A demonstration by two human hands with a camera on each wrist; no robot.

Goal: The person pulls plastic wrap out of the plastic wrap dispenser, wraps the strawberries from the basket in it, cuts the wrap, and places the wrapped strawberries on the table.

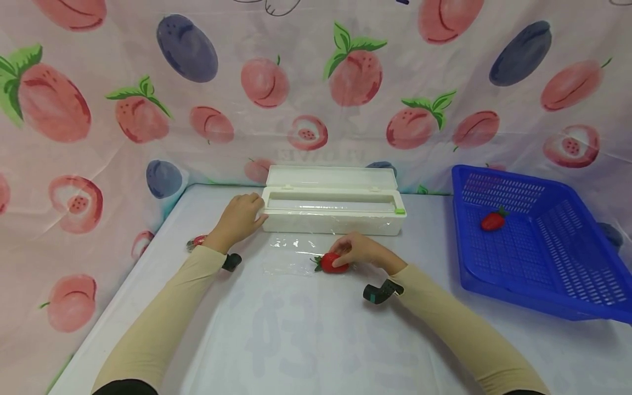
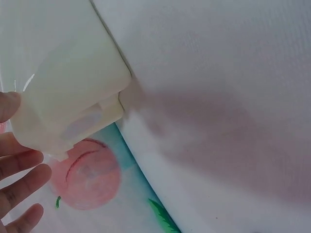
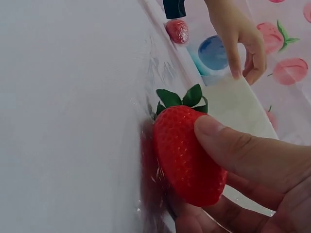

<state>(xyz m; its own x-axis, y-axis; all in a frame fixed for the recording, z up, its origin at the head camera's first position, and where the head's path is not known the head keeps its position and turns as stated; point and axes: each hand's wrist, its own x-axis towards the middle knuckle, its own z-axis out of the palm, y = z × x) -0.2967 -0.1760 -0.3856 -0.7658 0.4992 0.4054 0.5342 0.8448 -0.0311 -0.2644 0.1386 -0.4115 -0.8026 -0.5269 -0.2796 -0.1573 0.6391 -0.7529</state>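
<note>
My right hand [image 1: 362, 249] pinches a red strawberry [image 3: 182, 150] with green leaves between thumb and fingers. It is low over a sheet of clear cling film [image 1: 288, 258] spread on the white table, leaves pointing left. The film comes out of the front of a white cling film dispenser [image 1: 336, 222] whose lid [image 1: 331, 176] stands raised at the back. My left hand [image 1: 239, 219] grips the dispenser's left end, thumb at the front and fingers round the end. In the left wrist view the fingertips [image 2: 29, 177] are spread beside that end.
A blue perforated basket [image 1: 538, 296] stands on the right with one strawberry [image 1: 492, 220] in it. Another strawberry [image 3: 178, 31], wrapped in shiny film, lies at the left, partly behind my left wrist. A fruit-print cloth [image 1: 306, 71] hangs behind the table.
</note>
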